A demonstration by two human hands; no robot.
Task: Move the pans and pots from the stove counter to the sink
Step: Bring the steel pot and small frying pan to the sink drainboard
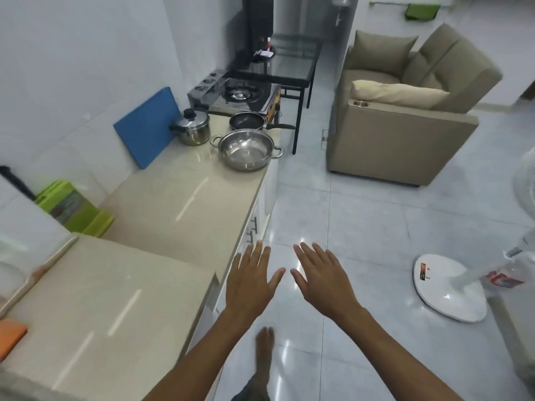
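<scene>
1. Left hand [249, 280] and right hand [321, 280], lower centre, fingers spread flat, hold nothing.
2. Upper centre, on the glossy beige stone counter [179, 198]: lidded steel pot [193, 127], round black non-stick pan [247, 121], wide shiny steel two-handled pot [246, 149].

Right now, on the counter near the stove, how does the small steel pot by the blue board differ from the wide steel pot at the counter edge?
The small steel pot wears a lid with a black knob; the wide steel pot is open and empty. The small one is tall and narrow, the wide one low and broad. The small one has dark handles, the wide one metal handles. Both are shiny steel and stand upright on the counter.
</scene>
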